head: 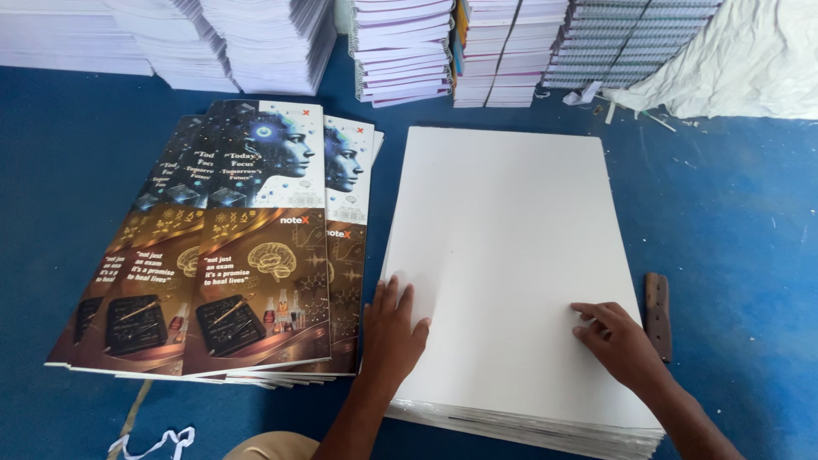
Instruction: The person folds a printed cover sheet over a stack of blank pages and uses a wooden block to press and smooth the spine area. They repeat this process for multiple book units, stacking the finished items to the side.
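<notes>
Both hands lie flat on a stack of white sheets (511,255) on the blue floor (733,221). The left hand (390,328) rests at its near left edge, the right hand (618,339) near right, fingers spread, holding nothing. Printed covers (230,247) lie fanned just left.

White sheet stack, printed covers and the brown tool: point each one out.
White sheet stack (511,247), head view, bare middle of the top sheet.
Printed covers (256,281), head view, lower half of the top cover.
Brown tool (657,315), head view, middle of its length, on the blue floor right of the stack.
</notes>
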